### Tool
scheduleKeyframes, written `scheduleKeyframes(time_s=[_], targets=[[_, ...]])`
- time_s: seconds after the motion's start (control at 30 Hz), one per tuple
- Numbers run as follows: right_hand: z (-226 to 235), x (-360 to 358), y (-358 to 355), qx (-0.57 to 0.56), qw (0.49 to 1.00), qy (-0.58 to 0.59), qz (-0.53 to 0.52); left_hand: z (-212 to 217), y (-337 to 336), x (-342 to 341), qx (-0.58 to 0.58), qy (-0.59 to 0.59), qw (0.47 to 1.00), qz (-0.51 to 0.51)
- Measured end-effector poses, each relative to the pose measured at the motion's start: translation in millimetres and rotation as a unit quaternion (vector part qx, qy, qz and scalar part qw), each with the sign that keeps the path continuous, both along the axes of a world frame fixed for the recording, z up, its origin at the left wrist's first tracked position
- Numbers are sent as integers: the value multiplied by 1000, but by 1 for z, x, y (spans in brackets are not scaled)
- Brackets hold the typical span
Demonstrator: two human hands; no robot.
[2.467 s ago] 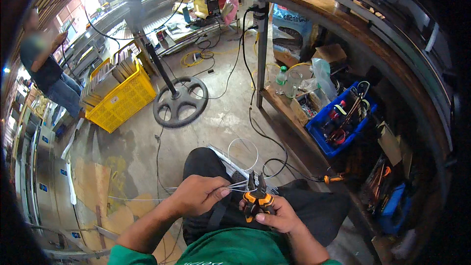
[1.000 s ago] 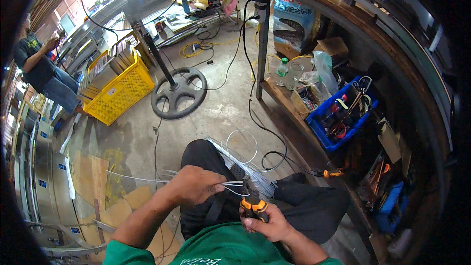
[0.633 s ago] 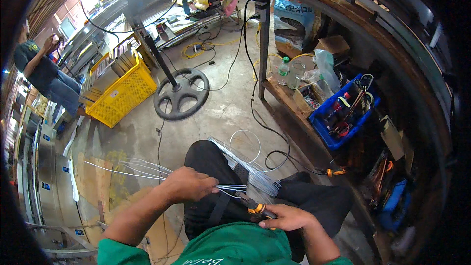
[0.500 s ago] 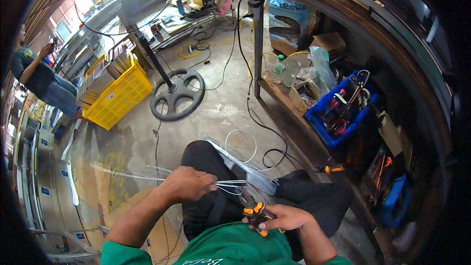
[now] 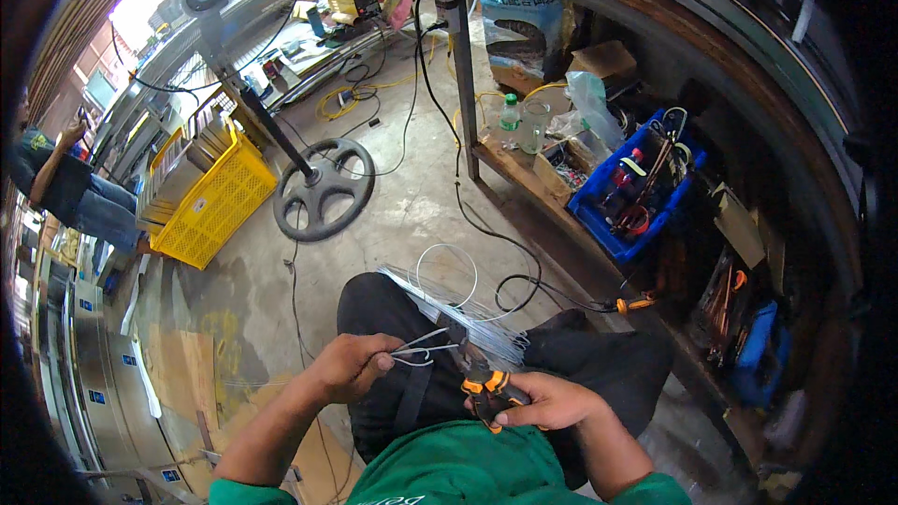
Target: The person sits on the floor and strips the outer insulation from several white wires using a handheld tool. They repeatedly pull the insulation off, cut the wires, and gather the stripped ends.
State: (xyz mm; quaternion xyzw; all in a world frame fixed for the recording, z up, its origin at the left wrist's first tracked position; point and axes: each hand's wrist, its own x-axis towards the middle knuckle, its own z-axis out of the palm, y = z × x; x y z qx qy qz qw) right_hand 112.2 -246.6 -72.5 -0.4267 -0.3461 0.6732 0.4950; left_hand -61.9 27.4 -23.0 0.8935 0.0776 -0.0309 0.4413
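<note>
Over my lap, my left hand point(image 5: 355, 365) is closed on a few thin, pale wires point(image 5: 417, 352). Their ends stick out to the right, some bent at different angles. My right hand point(image 5: 552, 402) grips pliers point(image 5: 486, 387) with black and orange handles. The plier jaws point up and left, close to the wire ends; whether they touch a wire I cannot tell. Behind the jaws, a bundle of straight silvery wires point(image 5: 482, 318) lies across my dark-trousered legs, and one wire loop point(image 5: 453, 262) curves up beyond it.
A yellow crate point(image 5: 215, 204) of flat pieces stands at the left, beside a black-wheel-based stand point(image 5: 325, 189). On the right, a low shelf point(image 5: 524, 173) holds a blue bin point(image 5: 622, 238) of tools. A black cable point(image 5: 486, 224) crosses the floor. A person point(image 5: 70, 182) stands far left.
The wires in my left hand have shifted; their ends now splay apart, and their long tails at the left barely show. The pliers stay in my right hand, slightly turned. The view has shifted somewhat.
</note>
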Motion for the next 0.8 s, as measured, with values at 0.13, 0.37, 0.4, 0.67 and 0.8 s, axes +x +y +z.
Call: scheduleKeyframes(time_s=[0.13,0.37,0.4,0.67,0.8], targets=[[-2,-4,5,9,1000,6,2,7,-7,4,-4,29,999,-33],[6,-8,5,60,998,27,-25,0,-10,5,28,-25,998,-57],[7,-8,4,57,998,27,-26,0,-11,5,36,-16,997,-63],[4,-7,0,21,998,65,-12,11,-18,7,262,-23,952,-154],[6,-8,-3,32,990,128,-44,10,-21,4,255,-71,948,-178]])
